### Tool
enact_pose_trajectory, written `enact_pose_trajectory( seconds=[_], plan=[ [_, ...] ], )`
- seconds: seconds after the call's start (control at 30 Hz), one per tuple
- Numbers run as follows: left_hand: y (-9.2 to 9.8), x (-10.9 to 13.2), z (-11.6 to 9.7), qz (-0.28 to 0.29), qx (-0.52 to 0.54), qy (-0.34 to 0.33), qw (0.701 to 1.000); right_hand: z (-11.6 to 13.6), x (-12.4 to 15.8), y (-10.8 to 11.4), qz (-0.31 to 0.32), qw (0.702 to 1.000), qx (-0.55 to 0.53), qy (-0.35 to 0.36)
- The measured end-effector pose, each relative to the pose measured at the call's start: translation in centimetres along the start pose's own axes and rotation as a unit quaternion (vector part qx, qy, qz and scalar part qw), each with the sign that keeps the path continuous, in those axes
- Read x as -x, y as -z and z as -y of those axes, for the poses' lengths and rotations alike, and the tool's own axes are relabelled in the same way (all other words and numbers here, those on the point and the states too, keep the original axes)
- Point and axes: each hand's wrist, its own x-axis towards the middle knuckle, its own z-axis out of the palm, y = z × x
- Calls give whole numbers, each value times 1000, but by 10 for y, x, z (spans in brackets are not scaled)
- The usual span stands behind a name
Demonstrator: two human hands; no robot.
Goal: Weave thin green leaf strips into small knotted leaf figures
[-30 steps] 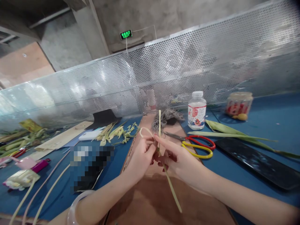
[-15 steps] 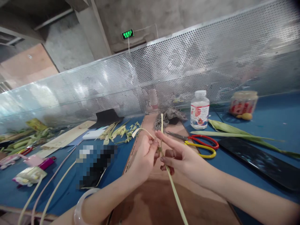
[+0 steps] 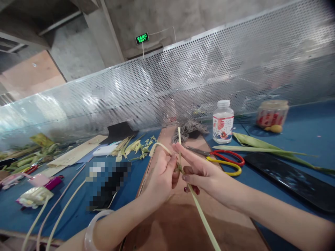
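Note:
Above a wooden board (image 3: 167, 223), both hands meet at a small knot (image 3: 179, 167) in pale green leaf strips. My left hand (image 3: 163, 170) is closed, pinching the strips at the knot's left side; one thin end curls out over its fingers. My right hand (image 3: 200, 172) grips the long leaf strip (image 3: 202, 214) between thumb and fingers just right of the knot, its index finger stretched up along the upright end. The long strip's tail runs down towards the lower right. Fingers partly hide the knot.
To the right lie red and yellow scissors (image 3: 227, 162), a black phone (image 3: 290, 181) and green leaves (image 3: 248, 143). A labelled bottle (image 3: 223, 122) and a jar (image 3: 272, 116) stand behind. Grey string (image 3: 187, 132) is bunched ahead. Flower keychain (image 3: 35, 197) and dried stalks (image 3: 128, 148) sit left.
The knot and both hands have shifted very slightly. The long strip's lower tail has swung to the right, and the curled end at my left hand has changed its bend.

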Motion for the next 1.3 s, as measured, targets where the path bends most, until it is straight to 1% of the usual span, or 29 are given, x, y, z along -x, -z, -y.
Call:
enact_pose_trajectory(
  seconds=[0.1, 0.3, 0.53, 0.63, 0.67, 0.8, 0.87, 0.93, 1.0, 1.07, 1.17, 1.23, 1.3],
  plan=[
    [-1, 1, 0, -11, 16, 17, 1000, 0, 1, 0, 3, 1000, -2, -2],
    [-4, 4, -2, -44, 26, 23, 998, 1, 1, 1, 21, 1000, -5, -10],
    [-7, 3, -3, -55, 52, 49, 996, 3, 0, -2, 21, 999, -23, -17],
    [-3, -2, -2, -22, 50, 75, 996, -3, 0, 1, 1, 1000, -14, -22],
    [0, -4, -1, -7, 43, 73, 996, -5, -1, 4, -9, 1000, -3, -18],
    [9, -12, 2, 36, -20, 18, 999, -8, -7, 18, -38, 998, 55, 19],
    [14, -17, 3, 60, -59, 12, 996, -6, -9, 25, -39, 996, 71, 41],
    [18, -20, 3, 95, -83, 26, 992, -4, -10, 30, -27, 994, 87, 59],
    [22, -23, 4, 139, -87, 41, 986, -4, -10, 33, -13, 990, 119, 78],
    [26, -26, 4, 172, -92, 44, 980, -7, -9, 35, -24, 981, 165, 100],
    [30, -29, 5, 188, -105, 27, 976, -12, -9, 34, -72, 964, 227, 118],
    [31, -29, 5, 189, -98, 29, 977, -13, -10, 33, -83, 956, 251, 125],
    [31, -29, 7, 188, -71, 48, 978, -13, -11, 33, -86, 951, 269, 128]
  ],
)
